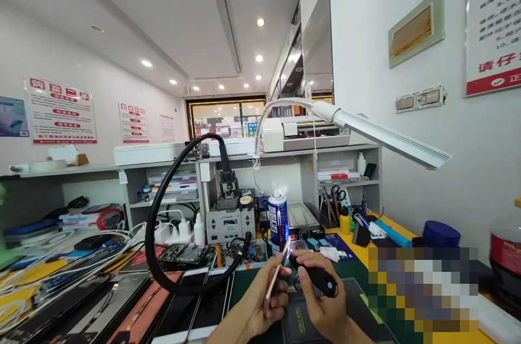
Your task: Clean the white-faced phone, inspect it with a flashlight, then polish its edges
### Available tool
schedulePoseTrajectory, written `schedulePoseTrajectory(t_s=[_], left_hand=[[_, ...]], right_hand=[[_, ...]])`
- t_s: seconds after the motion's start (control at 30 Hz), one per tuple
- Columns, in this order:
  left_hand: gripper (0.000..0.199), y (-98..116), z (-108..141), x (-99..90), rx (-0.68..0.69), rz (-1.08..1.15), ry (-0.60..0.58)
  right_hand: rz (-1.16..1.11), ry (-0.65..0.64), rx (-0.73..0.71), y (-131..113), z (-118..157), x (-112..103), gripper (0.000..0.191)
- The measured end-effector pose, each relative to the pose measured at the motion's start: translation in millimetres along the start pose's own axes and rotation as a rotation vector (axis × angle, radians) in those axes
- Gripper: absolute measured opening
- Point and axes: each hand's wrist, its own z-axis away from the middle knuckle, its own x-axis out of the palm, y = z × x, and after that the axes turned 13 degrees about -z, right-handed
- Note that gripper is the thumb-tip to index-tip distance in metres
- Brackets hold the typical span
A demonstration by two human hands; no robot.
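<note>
My left hand [264,295] is wrapped round a thin phone [273,284], held tilted with its narrow edge toward the camera. In my right hand [325,300] is a black handheld tool [319,277] with a small blue-white dot on its end. The tool's front points at the phone's upper edge, where a bright light shows; whether they touch cannot be made out. Both hands are above a dark work mat [303,317]. Just behind them stands a blue and white spray can [278,222].
A black hose [152,224] loops up from a grey soldering station [230,223]. Phones and screens lie at the left, beside white cables [122,241]. A white lamp [391,138] reaches overhead. Tools, a yellow bottle [344,221] and a blue round lid [442,234] sit at the right.
</note>
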Motion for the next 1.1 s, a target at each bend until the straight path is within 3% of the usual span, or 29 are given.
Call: schedulePoseTrajectory(t_s=[0.23, 0.4, 0.77, 1.1], left_hand=[[0.048, -2.7, 7.3, 4.6, -0.026, 0.108, -0.111], [0.041, 3.0, 12.8, 4.4, 0.040, 0.157, -0.089], [0.034, 30.4, 5.4, -16.3, 0.193, 0.115, 0.013], [0.052, 41.2, 7.7, -30.4, 0.046, 0.046, -0.054]], right_hand=[[-0.039, -0.204, -0.056, -13.9, 8.1, 0.2, 0.035], [-0.009, -0.273, -0.077, -20.4, 9.0, 3.6, 0.035], [0.007, -0.425, -0.135, -25.4, 12.1, 12.8, 0.033], [0.031, -0.684, -0.325, -23.9, 17.8, 19.6, 0.025]])
